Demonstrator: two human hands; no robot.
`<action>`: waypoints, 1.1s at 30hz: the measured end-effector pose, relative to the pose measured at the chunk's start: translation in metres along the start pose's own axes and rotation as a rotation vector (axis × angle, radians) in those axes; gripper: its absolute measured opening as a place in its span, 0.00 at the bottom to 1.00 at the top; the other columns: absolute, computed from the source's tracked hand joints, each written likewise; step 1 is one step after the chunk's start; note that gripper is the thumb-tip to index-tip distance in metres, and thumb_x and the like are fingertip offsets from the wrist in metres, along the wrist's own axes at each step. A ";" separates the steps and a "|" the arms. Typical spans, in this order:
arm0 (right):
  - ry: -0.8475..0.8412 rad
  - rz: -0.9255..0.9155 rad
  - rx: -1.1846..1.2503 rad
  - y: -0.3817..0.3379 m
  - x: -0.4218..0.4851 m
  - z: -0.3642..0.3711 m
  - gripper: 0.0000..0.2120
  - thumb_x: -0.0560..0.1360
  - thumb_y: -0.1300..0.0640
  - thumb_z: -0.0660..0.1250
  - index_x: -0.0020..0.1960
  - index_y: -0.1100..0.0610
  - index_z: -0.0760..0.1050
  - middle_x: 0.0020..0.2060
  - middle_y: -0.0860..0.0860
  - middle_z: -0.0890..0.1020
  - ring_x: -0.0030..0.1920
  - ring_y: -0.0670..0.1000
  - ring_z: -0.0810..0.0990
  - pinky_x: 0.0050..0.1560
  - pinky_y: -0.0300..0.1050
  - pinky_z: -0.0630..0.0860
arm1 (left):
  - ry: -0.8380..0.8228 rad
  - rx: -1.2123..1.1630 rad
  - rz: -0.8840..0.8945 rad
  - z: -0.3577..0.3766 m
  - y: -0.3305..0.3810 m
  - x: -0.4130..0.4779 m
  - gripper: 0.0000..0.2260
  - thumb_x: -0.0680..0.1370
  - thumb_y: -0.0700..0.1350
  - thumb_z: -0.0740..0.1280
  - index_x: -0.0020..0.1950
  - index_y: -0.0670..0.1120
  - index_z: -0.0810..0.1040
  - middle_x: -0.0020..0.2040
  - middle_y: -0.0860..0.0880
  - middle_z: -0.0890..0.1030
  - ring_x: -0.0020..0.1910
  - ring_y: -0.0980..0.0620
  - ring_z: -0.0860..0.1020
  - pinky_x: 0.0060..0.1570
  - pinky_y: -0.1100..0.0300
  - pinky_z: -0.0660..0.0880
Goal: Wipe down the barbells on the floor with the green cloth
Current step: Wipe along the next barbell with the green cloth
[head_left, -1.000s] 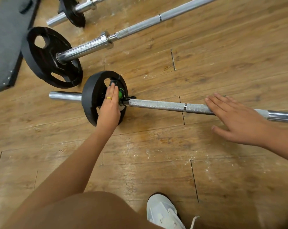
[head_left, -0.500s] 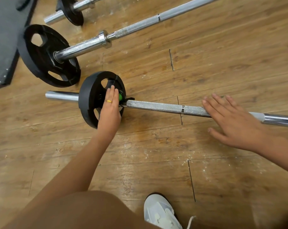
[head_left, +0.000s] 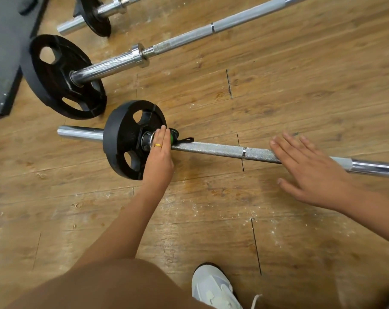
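- wooden gym floor (head_left: pixel 300 90); nearest barbell (head_left: pixel 211 150) lies across it, left to right.
- barbell: steel, heavy and stiff, likely to roll, so brace it on the knurled shaft.
- green cloth (head_left: pixel 172 138): soft, bunched at the collar beside the black plate (head_left: pixel 122 139), mostly hidden.
- left hand (head_left: pixel 159 157): fingers together, near straight, pressing the cloth onto the bar.
- right hand (head_left: pixel 311 172): flat, fingers spread, resting on the knurl.

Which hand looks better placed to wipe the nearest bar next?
Probably left: the left hand rests on the green cloth on the nearest barbell; the right hand lies flat, empty, farther along it.
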State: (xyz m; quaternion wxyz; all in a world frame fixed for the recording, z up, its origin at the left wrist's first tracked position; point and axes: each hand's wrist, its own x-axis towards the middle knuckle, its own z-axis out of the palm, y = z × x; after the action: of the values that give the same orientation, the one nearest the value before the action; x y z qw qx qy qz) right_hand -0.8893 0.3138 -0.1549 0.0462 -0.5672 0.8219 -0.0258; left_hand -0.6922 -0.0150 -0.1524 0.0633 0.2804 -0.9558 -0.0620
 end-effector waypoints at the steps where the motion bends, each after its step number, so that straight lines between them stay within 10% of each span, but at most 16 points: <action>1: 0.006 0.004 -0.001 -0.001 -0.001 0.001 0.40 0.75 0.40 0.52 0.80 0.64 0.55 0.78 0.60 0.61 0.80 0.58 0.55 0.78 0.57 0.52 | 0.015 -0.013 -0.019 0.001 0.003 -0.001 0.33 0.78 0.25 0.58 0.82 0.40 0.56 0.82 0.44 0.56 0.82 0.49 0.52 0.77 0.59 0.49; 33: 0.020 -0.001 0.011 -0.030 -0.029 0.008 0.40 0.76 0.39 0.53 0.80 0.64 0.53 0.79 0.60 0.58 0.80 0.58 0.53 0.78 0.61 0.54 | -0.040 -0.065 -0.159 -0.004 0.023 -0.028 0.29 0.81 0.29 0.54 0.82 0.40 0.55 0.83 0.44 0.55 0.82 0.48 0.50 0.79 0.55 0.52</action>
State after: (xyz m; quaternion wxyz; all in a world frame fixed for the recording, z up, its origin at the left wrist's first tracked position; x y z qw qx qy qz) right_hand -0.8504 0.3306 -0.1589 0.0413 -0.5670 0.8219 -0.0359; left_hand -0.6802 0.0186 -0.1477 0.0482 0.3519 -0.9291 -0.1033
